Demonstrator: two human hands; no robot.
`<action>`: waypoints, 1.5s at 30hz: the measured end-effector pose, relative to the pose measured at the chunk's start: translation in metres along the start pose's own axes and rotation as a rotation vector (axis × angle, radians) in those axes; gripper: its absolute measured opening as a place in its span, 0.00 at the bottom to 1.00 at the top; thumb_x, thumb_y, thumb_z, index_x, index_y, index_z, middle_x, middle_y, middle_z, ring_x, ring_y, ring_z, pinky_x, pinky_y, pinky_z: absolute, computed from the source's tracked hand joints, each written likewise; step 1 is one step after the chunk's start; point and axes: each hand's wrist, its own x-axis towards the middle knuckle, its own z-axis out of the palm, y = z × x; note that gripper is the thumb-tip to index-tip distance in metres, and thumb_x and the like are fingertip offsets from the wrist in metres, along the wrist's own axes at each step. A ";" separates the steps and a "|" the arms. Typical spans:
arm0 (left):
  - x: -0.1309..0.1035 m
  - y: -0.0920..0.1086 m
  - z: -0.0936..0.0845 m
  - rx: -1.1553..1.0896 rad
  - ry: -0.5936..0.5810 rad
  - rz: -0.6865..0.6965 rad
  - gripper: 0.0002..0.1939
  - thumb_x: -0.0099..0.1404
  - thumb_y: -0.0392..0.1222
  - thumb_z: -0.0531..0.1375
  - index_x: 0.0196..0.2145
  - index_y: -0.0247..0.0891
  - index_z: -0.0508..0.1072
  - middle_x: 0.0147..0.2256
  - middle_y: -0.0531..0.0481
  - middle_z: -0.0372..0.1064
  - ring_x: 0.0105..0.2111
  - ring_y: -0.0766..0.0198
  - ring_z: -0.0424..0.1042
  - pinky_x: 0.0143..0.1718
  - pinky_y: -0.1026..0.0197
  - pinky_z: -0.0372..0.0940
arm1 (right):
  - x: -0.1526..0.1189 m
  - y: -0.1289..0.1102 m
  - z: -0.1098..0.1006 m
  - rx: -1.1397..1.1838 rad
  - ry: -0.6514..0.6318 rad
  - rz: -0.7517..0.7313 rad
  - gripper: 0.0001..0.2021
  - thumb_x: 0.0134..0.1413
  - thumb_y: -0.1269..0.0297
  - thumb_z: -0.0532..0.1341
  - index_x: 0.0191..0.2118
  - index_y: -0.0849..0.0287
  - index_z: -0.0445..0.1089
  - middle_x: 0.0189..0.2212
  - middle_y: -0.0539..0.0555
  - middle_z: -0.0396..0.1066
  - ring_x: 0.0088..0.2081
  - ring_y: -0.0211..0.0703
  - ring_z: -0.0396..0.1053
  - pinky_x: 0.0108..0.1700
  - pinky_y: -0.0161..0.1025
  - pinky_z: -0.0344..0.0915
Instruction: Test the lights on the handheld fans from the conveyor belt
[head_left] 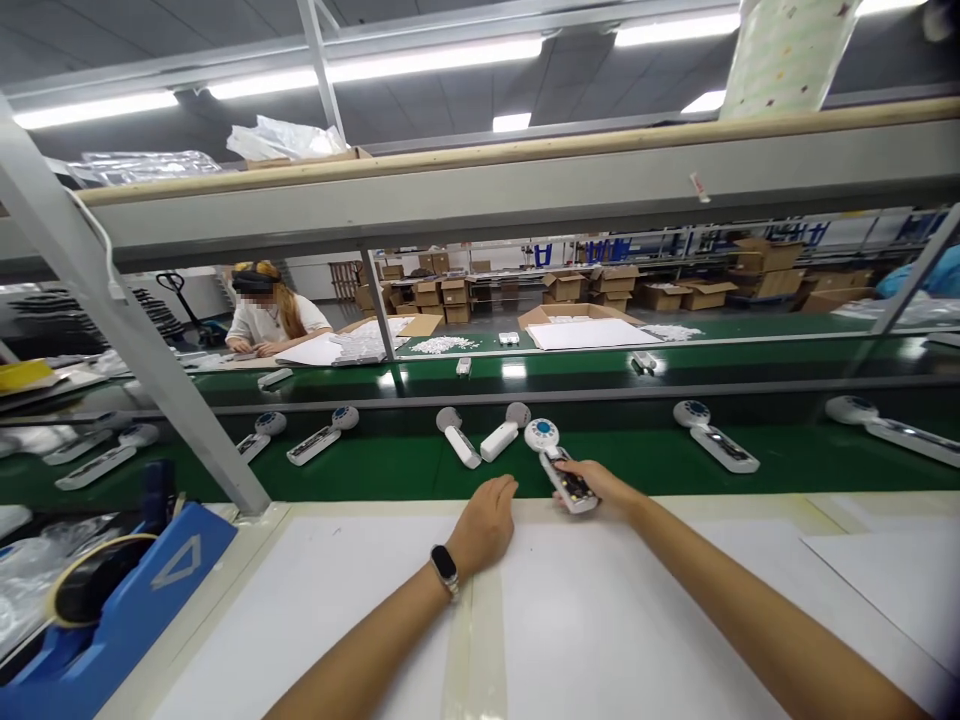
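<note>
A white handheld fan [570, 477] with a round, blue-centred head is in my right hand [600, 487], which grips its handle from the right at the near edge of the green belt. The handle's upper side is uncovered, showing the dark circuit inside. My left hand [484, 525] rests on the table edge left of it, fingers loosely bent and nothing visible in them; their tips are partly hidden. Just beyond my left hand lie two more fans on the belt, one [460, 440] angled right and the other [504, 434] angled left, white handle sides up.
The green belt [397, 465] carries more open-handled fans, including one [716, 438] at right. A blue tape dispenser [180, 560] stands left by a metal post [142, 300]. White sheets [600, 620] cover my table. Across the belt, a person [274, 315] works beside cartons; a shelf [480, 190] spans overhead.
</note>
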 end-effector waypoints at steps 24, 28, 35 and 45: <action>0.001 -0.001 -0.013 -0.170 -0.006 -0.242 0.33 0.59 0.30 0.54 0.59 0.46 0.49 0.62 0.43 0.35 0.56 0.52 0.54 0.53 0.49 0.58 | -0.056 0.044 0.072 0.159 -0.320 -0.274 0.24 0.52 0.54 0.58 0.52 0.55 0.53 0.26 0.49 0.66 0.25 0.42 0.69 0.26 0.38 0.64; 0.001 0.000 -0.014 -0.171 -0.019 -0.247 0.33 0.59 0.30 0.54 0.59 0.47 0.48 0.61 0.42 0.36 0.56 0.52 0.55 0.52 0.49 0.59 | -0.056 0.044 0.072 0.152 -0.330 -0.273 0.23 0.52 0.53 0.57 0.52 0.54 0.54 0.26 0.49 0.66 0.26 0.42 0.69 0.26 0.38 0.64; 0.000 -0.001 -0.012 -0.125 -0.001 -0.241 0.34 0.59 0.30 0.54 0.59 0.47 0.47 0.62 0.42 0.30 0.58 0.51 0.50 0.54 0.50 0.57 | -0.054 0.046 0.073 0.143 -0.328 -0.325 0.26 0.53 0.54 0.57 0.55 0.53 0.50 0.27 0.48 0.65 0.27 0.40 0.68 0.28 0.37 0.64; -0.002 -0.006 -0.008 -0.119 -0.022 -0.235 0.33 0.59 0.28 0.52 0.59 0.45 0.48 0.61 0.40 0.36 0.56 0.52 0.55 0.52 0.51 0.59 | -0.057 0.046 0.065 0.187 -0.436 -0.280 0.26 0.51 0.56 0.60 0.54 0.53 0.53 0.34 0.51 0.65 0.31 0.42 0.70 0.36 0.42 0.65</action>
